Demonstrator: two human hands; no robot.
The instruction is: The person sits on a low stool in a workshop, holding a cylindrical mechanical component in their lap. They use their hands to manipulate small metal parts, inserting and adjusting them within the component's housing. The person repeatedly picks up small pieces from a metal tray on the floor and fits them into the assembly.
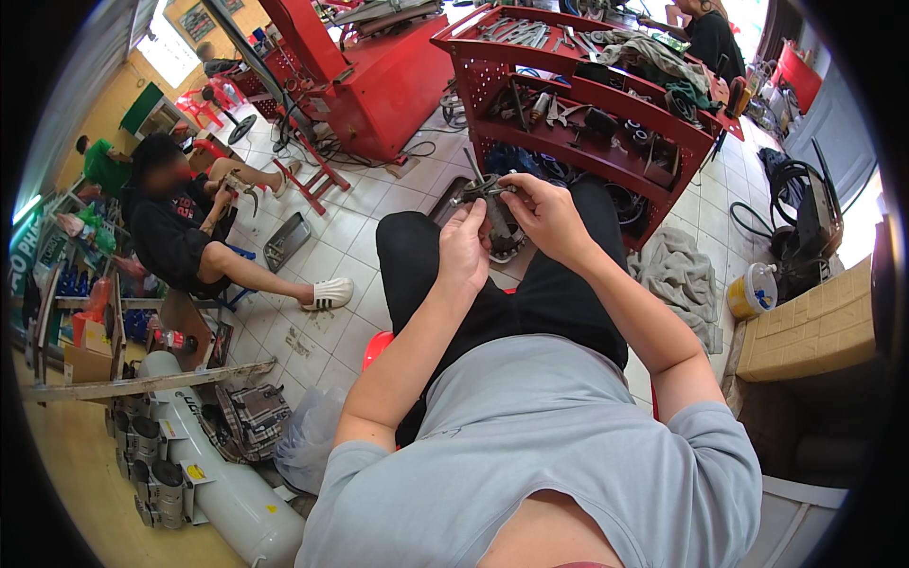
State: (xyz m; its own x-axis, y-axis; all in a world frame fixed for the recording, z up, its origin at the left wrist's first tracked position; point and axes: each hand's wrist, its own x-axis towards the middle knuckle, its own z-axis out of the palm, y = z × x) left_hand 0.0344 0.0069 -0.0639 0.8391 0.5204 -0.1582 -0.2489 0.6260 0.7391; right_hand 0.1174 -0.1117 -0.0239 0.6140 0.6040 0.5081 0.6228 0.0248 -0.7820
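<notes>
the metal part (500, 223) is silver-grey. the person wears a pale grey shirt (530, 407) and black trousers (409, 254). silver wrenches (516, 33) line the red cart's (530, 58) upper left edge. a white shoe (331, 294) bears black stripes; a bag (256, 418) is plaid; the floor's tiles (352, 320) are white.

A floor of white square tiles (327, 367) runs throughout; a red metal shelved tool cart (464, 83) stands at one o'clock. A yellow wall (106, 112) rises at ten o'clock; a glowing white tube light (26, 210) shows near nine.
</notes>
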